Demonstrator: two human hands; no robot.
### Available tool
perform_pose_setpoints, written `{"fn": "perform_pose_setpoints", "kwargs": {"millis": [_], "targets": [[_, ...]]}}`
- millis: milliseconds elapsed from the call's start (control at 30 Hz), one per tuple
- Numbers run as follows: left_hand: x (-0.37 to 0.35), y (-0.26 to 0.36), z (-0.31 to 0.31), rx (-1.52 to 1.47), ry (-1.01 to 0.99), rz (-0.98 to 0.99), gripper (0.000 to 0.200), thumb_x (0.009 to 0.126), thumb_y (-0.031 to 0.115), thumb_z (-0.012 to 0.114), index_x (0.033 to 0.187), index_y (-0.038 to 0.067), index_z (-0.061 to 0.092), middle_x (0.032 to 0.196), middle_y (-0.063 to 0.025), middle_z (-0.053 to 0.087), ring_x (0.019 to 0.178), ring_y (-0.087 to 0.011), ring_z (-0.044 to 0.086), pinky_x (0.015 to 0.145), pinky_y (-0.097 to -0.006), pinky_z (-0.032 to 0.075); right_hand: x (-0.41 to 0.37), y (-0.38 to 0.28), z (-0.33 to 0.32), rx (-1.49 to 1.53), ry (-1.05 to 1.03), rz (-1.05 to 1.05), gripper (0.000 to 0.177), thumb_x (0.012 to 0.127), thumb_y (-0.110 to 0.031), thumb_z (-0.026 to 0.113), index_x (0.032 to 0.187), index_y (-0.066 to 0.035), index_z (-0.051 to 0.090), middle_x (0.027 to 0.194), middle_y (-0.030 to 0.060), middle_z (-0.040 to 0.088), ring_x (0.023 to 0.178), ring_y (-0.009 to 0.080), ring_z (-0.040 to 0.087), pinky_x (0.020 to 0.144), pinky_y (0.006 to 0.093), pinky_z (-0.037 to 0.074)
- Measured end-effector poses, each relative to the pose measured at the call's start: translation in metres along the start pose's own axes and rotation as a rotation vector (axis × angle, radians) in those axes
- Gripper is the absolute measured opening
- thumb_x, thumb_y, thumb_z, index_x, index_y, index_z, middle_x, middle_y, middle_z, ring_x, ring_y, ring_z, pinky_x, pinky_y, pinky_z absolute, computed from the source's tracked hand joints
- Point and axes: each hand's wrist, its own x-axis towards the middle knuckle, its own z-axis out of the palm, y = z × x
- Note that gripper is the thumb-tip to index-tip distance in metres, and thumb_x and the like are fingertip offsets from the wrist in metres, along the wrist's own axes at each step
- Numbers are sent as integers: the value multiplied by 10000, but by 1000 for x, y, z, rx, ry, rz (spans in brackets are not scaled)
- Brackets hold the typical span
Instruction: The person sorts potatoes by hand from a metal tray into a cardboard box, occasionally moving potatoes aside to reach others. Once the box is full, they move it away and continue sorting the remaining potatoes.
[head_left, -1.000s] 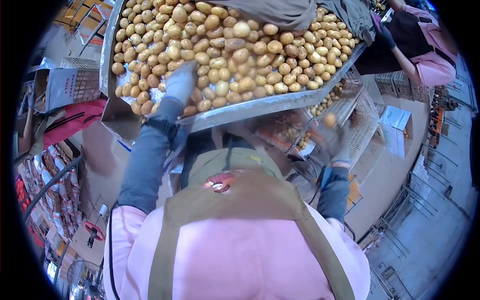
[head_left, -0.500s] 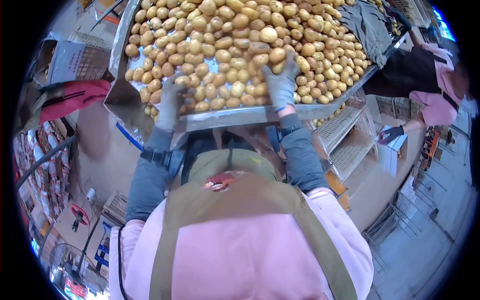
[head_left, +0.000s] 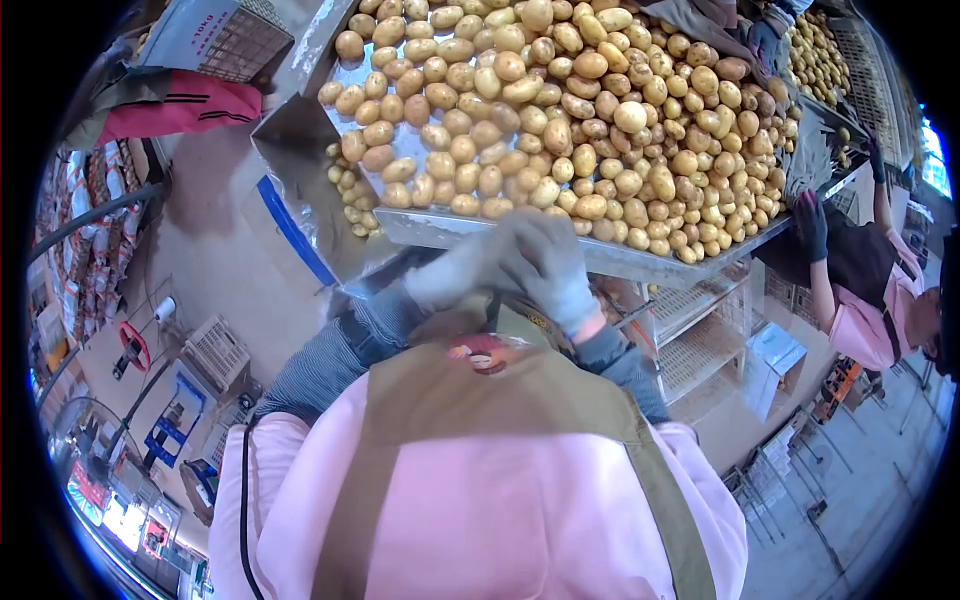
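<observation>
Looks like a packing shed, with potatoes heaped beyond the right hand, crates to its right, sacks far left.

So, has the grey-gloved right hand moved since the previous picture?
Yes, back toward the body: the grey-gloved right hand was over the yellow-brown potatoes and is now at the body side of the near rim of the silver metal tray.

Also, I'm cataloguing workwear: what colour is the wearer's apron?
The apron is olive-brown, clearest in the head view.
</observation>
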Motion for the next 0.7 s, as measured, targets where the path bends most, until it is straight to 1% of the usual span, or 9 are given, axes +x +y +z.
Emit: {"fn": "perform_pose_setpoints", "kwargs": {"millis": [100, 167, 233, 267, 367, 467, 533, 633, 700], "targets": [[2, -2, -8, 199, 114, -7, 379, 1071, 282, 444, 1338, 35, 549, 1140, -60, 677, 962, -108, 642, 799, -251, 544, -81, 25, -30, 55, 39, 297, 260, 873, -140, 726, 1108, -39, 679, 1060, 129, 689, 1001, 316, 649, 895, 407, 505], [-11, -3, -46, 455, 296, -41, 306, 1041, 219, 517, 1262, 36, 626, 1124, -47, 678, 898, -92, 643, 743, -237, 547, -142, 50, -52, 231, 130, 851, 212, 948, -164, 655, 1091, -10, 674, 1053, 120, 686, 980, 261, 650, 887, 376, 506], [-29, 5, -86, 623, 819, 234, 295, 1020, 194, 551, 1252, 26, 623, 1124, -69, 667, 904, -107, 634, 753, -247, 539, -197, 82, -74, -207, -80, 870, 266, 980, -202, 602, 1149, -6, 666, 1076, 193, 676, 1053, 342, 635, 954, 407, 483], [-39, 15, -101, 626, 1049, 325, 307, 1011, 181, 565, 1270, 20, 602, 1129, -93, 657, 906, -130, 633, 761, -265, 540, -244, 121, -66, -576, 20, 620, 244, 962, -119, 604, 1177, -22, 663, 1140, 186, 643, 1072, 314, 621, 920, 425, 487], [-47, 26, -170, 470, 1330, 392, 487, 980, 248, 631, 1392, 45, 469, 1140, -157, 621, 923, -189, 633, 719, -333, 563, -197, 102, -89, -314, 140, 815, 274, 960, -128, 617, 1208, -17, 655, 1212, 195, 638, 1127, 336, 617, 954, 428, 489], [-10, 42, -163, 456, 1284, 281, 669, 940, 406, 661, 1445, 60, 391, 1171, -149, 598, 941, -197, 626, 713, -350, 563, -95, 82, -57, -238, 186, 424, 429, 906, -169, 683, 1308, -45, 597, 1269, 199, 613, 1169, 393, 577, 1024, 465, 448], [16, 43, -170, 500, 1284, 302, 786, 917, 519, 655, 1474, 59, 345, 1216, -143, 569, 976, -211, 623, 731, -356, 563, -19, 79, -23, -227, 189, 382, 726, 855, -240, 740, 1472, -31, 418, 1422, 239, 487, 1327, 404, 455, 1124, 449, 374], [18, 49, -158, 319, 1251, 369, 706, 972, 487, 585, 1487, 70, 339, 1250, -131, 547, 1038, -211, 613, 798, -365, 558, 75, 73, 17, -258, 160, 200, 828, 791, -287, 781, 1474, -15, 401, 1444, 227, 471, 1341, 405, 441, 1136, 447, 354], [5, 46, -146, 145, 1150, 439, 670, 1003, 460, 541, 1507, 78, 321, 1266, -122, 540, 1076, -206, 603, 843, -371, 548, 121, 60, 38, -274, 20, 199, 717, 814, -269, 748, 1425, -44, 449, 1315, 204, 526, 1204, 386, 520, 1041, 469, 427]]}}
